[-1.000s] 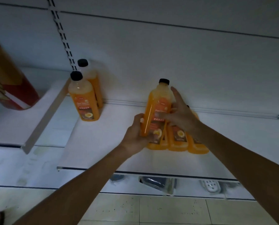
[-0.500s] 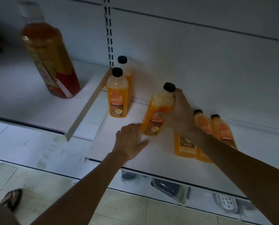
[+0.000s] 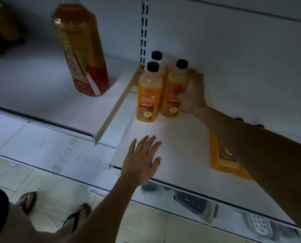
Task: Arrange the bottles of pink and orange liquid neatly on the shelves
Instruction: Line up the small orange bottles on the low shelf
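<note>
Orange bottle (image 3: 173,95) with black cap, upright at the back left of the white shelf (image 3: 177,148), gripped by the right hand (image 3: 192,92): fingers wrapped round its far side, thumb side hidden behind the body. Label dark red at the lower half with a yellow fruit picture; writing too blurred to read. Just beside it on the left, touching or nearly so, a second orange bottle (image 3: 148,97), also upright, black cap, label reading "Floor Cleaner" in white script above a dark panel with a lemon-like picture. Behind that pair, against the back panel, a third bottle (image 3: 157,56), only cap and shoulder showing. Further right on the same shelf, more orange bottles (image 3: 222,155), mostly hidden by the right forearm; count not clear. Left hand (image 3: 141,158) flat near the shelf's front edge, fingers spread wide, holding nothing, well apart from the bottles. On the neighbouring shelf (image 3: 32,95) to the left, set higher, a large amber bottle (image 3: 81,50) with a red and gold label bearing Chinese characters, not legible. Below, tiled floor (image 3: 146,223) and feet in sandals (image 3: 76,214).
</note>
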Motion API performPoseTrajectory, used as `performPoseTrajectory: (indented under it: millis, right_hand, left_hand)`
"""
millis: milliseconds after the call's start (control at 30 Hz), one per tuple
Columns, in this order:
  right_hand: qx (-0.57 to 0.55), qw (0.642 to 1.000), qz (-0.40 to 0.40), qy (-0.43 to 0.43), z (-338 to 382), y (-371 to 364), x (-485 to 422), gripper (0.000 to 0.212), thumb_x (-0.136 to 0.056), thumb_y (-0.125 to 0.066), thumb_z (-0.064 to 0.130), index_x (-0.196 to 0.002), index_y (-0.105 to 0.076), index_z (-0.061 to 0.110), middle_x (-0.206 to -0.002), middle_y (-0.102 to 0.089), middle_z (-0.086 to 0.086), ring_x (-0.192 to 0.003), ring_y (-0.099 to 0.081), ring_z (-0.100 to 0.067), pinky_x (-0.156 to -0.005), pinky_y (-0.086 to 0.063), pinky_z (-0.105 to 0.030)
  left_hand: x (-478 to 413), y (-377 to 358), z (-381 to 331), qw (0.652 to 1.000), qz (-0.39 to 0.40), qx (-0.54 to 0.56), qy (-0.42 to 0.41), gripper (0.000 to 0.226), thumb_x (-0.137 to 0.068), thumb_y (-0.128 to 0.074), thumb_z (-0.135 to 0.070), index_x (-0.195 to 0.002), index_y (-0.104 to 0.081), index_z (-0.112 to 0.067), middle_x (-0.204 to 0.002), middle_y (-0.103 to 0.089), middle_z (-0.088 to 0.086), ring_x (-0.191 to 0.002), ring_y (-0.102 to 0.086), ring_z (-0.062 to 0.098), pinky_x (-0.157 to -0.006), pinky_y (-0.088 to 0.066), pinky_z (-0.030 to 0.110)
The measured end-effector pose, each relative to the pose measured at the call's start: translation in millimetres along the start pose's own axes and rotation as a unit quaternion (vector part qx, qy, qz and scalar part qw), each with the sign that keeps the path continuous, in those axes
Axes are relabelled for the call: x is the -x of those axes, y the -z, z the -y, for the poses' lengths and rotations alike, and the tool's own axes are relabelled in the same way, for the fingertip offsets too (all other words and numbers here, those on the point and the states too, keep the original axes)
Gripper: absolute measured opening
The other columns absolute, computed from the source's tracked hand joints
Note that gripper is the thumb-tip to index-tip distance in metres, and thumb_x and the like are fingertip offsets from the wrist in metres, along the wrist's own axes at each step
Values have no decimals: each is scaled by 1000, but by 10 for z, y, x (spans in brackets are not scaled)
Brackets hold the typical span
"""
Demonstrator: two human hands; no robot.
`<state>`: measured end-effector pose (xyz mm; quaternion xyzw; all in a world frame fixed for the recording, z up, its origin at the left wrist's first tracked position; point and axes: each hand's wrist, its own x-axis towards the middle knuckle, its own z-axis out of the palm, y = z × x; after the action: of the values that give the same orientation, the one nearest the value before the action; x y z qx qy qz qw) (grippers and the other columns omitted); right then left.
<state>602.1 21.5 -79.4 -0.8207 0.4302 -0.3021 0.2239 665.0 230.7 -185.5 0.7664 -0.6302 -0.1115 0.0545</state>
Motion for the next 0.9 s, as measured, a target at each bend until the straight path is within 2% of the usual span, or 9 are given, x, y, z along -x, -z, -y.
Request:
performPoseTrajectory:
  millis: [167,233,300,400,533,600,667,767,900]
  right_hand:
    - [27,999,-17,31,15,-48,-41,57,-75,-74,9,-122,-43,-1,-125,-42,-21,-103,-38,-15,-80,-27,-11]
    - [32,999,-27,25,38,-52,-14,56,-76,-74,13,-119,-44,-4,-124,-42,-22,-109,-46,-27,-89,-40,-27]
    - [93,995,-21,8,47,-44,-10,66,-76,-75,30,-124,-42,-1,-125,-44,-18,-111,-49,-32,-86,-45,-40]
    - [182,983,3,-12,-52,74,25,80,-74,-70,53,-128,-41,2,-128,-47,-16,-118,-45,-33,-91,-42,-44]
    - [173,978,79,-87,-579,449,224,73,-85,-55,58,-132,-43,3,-131,-49,-18,-121,-44,-34,-99,-40,-42]
    - [221,950,163,-149,-904,656,380,83,-81,-54,65,-139,-37,8,-136,-46,-18,-124,-44,-35,-104,-39,-44]
    - [307,911,240,-132,-1108,763,543,85,-80,-52,68,-142,-31,13,-138,-45,-17,-126,-44,-35,-108,-33,-46]
    - [331,912,227,-87,-1086,746,706,77,-84,-52,62,-140,-32,12,-135,-47,-17,-123,-45,-35,-107,-30,-44]
    - [294,929,209,-79,-819,550,802,72,-80,-63,51,-132,-38,7,-126,-44,-21,-113,-48,-38,-89,-41,-40]
  left_hand:
    - [-13,2,-8,1000,3,-5,3,69,-84,3,-56,-149,-6,-34,-159,0,-7,-146,6,15,-119,3,42]
    - [-16,-10,-12,1000,6,-4,4,68,-85,1,-55,-149,-6,-34,-159,1,-8,-146,6,14,-119,3,42]
    - [-10,-13,-7,1000,0,-4,-4,70,-84,5,-57,-149,-7,-34,-159,-1,-7,-146,5,14,-119,5,40]
    - [-6,27,-11,1000,8,12,-5,79,-78,10,-59,-149,-12,-32,-159,-6,-6,-147,1,15,-117,4,38]
    - [-48,115,-146,998,-8,54,21,54,-97,-31,-44,-147,-24,-24,-156,-21,0,-145,-13,18,-118,-9,38]
    - [-55,140,-255,979,-86,180,33,50,-94,-48,-34,-141,-39,-17,-145,-44,3,-135,-38,20,-113,-29,33]
    - [-44,175,-440,954,-113,276,21,45,-92,-55,-28,-135,-48,-15,-135,-54,3,-124,-50,18,-105,-36,24]
    - [-79,182,-817,960,-11,278,15,50,-91,-54,-39,-135,-48,-16,-137,-51,3,-125,-44,18,-103,-30,20]
    - [-293,163,-1189,943,100,314,45,88,-62,-42,-80,-120,-54,-15,-123,-57,7,-115,-49,26,-102,-39,40]
